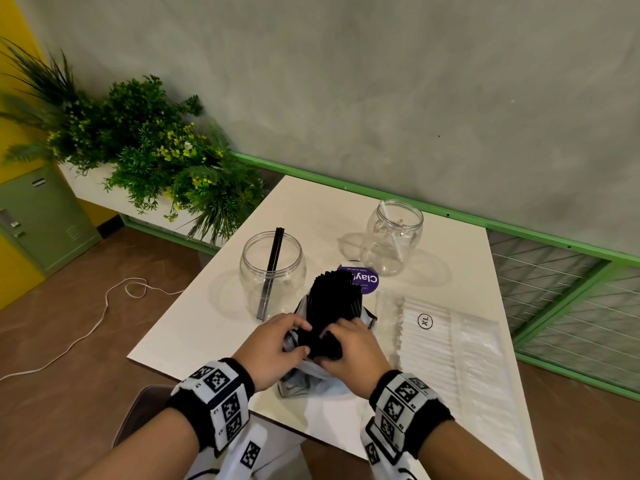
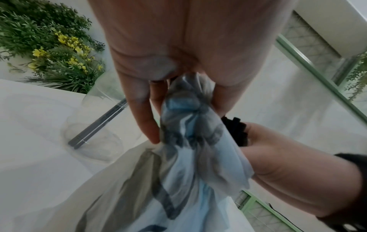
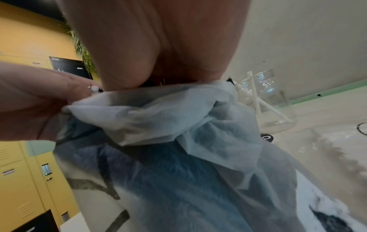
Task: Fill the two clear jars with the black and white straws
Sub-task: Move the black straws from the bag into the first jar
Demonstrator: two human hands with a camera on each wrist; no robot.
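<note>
Black straw bundle (image 1: 334,306) gripped by right hand (image 1: 353,348), its crumpled bag (image 2: 190,141) pinched by left hand (image 1: 273,344), above surface (image 1: 207,327).

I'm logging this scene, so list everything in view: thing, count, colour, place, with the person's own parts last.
jars: two, clear, far half of the table; left holds black straws, right holds white.
black straws: one bundle, table centre, sticking out of a bag.
bag: one, white with blue and grey print, near table edge.
white straws: one clear pack marked XL, right of the bundle.
round label: one, purple, behind the bundle.
table: one, white.
plants: green with yellow flowers, far left.
cable: one, white, floor.
left hand: pinches the bag.
right hand: grips the black straws.
</note>
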